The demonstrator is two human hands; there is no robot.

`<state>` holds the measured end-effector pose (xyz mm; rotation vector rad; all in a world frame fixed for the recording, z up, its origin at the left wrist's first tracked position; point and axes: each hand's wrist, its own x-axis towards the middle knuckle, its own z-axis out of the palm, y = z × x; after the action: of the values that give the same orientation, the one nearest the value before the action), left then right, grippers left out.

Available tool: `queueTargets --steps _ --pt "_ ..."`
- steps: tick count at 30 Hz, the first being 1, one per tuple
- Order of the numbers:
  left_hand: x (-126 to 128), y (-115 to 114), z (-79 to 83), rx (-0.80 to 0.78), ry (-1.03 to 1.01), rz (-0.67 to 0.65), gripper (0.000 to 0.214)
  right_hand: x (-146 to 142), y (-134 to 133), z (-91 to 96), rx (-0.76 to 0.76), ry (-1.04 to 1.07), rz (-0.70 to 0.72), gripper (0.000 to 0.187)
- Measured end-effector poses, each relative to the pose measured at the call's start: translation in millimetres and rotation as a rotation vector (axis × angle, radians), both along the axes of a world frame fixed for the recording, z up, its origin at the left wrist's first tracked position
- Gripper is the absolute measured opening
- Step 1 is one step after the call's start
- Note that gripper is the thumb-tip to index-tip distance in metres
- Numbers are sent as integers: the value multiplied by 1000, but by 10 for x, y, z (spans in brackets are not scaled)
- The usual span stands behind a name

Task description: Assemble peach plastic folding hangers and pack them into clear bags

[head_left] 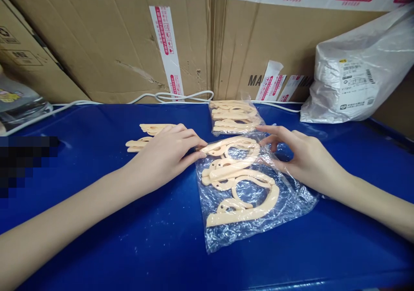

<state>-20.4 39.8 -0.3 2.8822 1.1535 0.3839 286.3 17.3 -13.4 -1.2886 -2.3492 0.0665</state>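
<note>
Cream plastic folding hangers (242, 215) lie inside a clear plastic bag (223, 239) in front of me. My left hand (171, 153) reaches to the bag's upper left edge. Its thumb and index finger pinch the tip of the topmost hanger there; whether film lies between is unclear. On the bag's upper right side, my right hand (300, 157) has its thumb and bent fingers on the clear film, and its index finger stretches toward a second bag of hangers (236, 118) behind. Loose folded hangers (137, 145) rest beyond my left hand, partly covered by it.
Large cardboard boxes (113, 45) wall off the back of the blue table surface (145, 248). A white cable (184, 96) runs along their base. At the back right stands a white labelled plastic parcel (339, 75); a clear package (19, 101) sits at the far left.
</note>
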Motion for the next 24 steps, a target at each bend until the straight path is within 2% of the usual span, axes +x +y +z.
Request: queueTargets --steps 7,12,16,19,21,24 --pt "7 42 -84 23 -69 24 28 -75 0 -43 61 4 47 50" --pt "26 -24 -58 28 -115 69 32 -70 -11 -49 35 9 46 52" --pt "59 -185 19 8 -114 54 35 -30 -18 -26 -33 45 32 51" --pt "62 -270 58 -16 -90 49 44 -7 -23 8 -139 146 37 52" --pt "44 -283 62 -25 -45 61 53 4 -23 27 -216 220 34 51" --pt "5 -263 46 -48 23 66 54 14 -20 34 -271 293 19 50"
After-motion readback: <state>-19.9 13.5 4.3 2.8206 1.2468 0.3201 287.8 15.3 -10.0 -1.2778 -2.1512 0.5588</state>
